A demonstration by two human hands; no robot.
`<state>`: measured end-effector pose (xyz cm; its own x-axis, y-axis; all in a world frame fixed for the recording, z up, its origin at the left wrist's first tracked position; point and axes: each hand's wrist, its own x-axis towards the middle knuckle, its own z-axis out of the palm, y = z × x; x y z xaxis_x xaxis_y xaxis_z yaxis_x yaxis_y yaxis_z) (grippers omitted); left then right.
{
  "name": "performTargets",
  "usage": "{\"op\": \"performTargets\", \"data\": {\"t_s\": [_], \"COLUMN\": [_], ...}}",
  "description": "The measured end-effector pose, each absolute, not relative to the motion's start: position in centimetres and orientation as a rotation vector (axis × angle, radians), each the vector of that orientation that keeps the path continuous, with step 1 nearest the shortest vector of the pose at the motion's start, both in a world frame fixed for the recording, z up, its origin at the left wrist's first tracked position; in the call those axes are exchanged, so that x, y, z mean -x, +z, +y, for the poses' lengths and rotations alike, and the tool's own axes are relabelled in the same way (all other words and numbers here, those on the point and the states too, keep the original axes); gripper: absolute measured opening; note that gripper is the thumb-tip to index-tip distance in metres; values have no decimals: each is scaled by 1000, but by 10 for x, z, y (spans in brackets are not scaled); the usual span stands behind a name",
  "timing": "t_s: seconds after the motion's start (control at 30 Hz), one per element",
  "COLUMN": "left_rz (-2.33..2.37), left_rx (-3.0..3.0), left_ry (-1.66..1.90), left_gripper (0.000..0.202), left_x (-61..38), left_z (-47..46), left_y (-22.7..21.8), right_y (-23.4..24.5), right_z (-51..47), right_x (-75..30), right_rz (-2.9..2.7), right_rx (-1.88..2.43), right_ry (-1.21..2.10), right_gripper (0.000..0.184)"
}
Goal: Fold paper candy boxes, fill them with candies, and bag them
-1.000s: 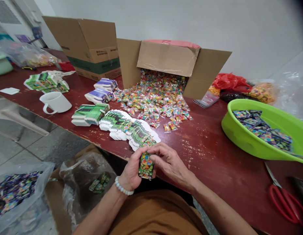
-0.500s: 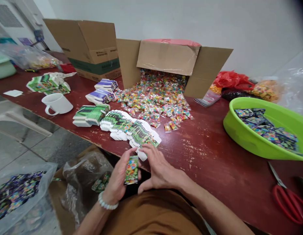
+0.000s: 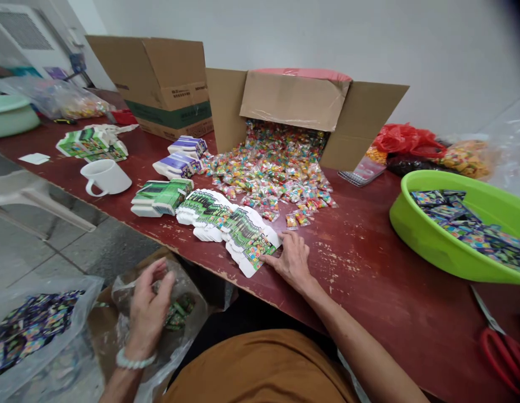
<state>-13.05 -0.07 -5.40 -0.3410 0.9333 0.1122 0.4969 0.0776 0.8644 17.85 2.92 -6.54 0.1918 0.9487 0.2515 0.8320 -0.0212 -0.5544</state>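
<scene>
My left hand (image 3: 149, 307) is down off the table's edge, over a clear plastic bag (image 3: 188, 330) that holds a few small green printed boxes (image 3: 179, 309). Its fingers are curled downward, and I cannot see what is in them. My right hand (image 3: 291, 258) lies flat on the red-brown table (image 3: 369, 263) with its fingers stretched out. The fingertips touch the nearest flat carton blank (image 3: 253, 253) at the end of a fanned row of green and white blanks (image 3: 220, 221).
A tipped cardboard box (image 3: 293, 106) spills small sweet packets (image 3: 276, 179) at the back centre. A green basin (image 3: 431, 240) of dark packets sits right, red scissors (image 3: 505, 350) nearer. White mug (image 3: 106, 177), purple cartons (image 3: 179, 159) and a second box (image 3: 159, 84) stand left.
My hands have parted. The left one carried the small green box down and left to the plastic bag below the table. The right one reached forward onto the flat blanks.
</scene>
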Motion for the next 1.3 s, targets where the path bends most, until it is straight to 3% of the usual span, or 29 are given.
{"op": "performTargets", "data": {"t_s": [0.1,0.23,0.47,0.73,0.87,1.03,1.1,1.2,1.3], "left_rz": [1592,1235,395,403,473,634,694,783,842], "left_rx": [-1573,-1452,-746,-751,-824,-958,-989,-1094,-1112], "left_ry": [1189,1017,284,397,513,605,643,702,809], "left_gripper": [43,43,53,55,41,29,26,25,36], "left_x": [73,23,-6,-8,-9,-15,-18,-20,-20], "left_z": [6,19,8,-6,-8,-10,-8,-5,-5], "left_y": [-24,8,12,7,14,15,13,11,13], "right_y": [-56,-24,24,23,25,23,22,24,27], "right_z": [29,20,-3,-7,-11,-22,-25,-25,-21], "right_x": [-187,-202,-200,-184,-182,-181,-181,-182,-185], "right_rz": [-1422,-1324,-1352,-1257,-1211,-1193,-1197,-1270,-1339], "right_rx": [1708,1339,1044,1010,941,906,951,1108,1181], "right_ry": [657,1154,1463,1468,1523,1632,1691,1447,1191], "right_gripper": [34,27,22,29,30,45,37,25,22]}}
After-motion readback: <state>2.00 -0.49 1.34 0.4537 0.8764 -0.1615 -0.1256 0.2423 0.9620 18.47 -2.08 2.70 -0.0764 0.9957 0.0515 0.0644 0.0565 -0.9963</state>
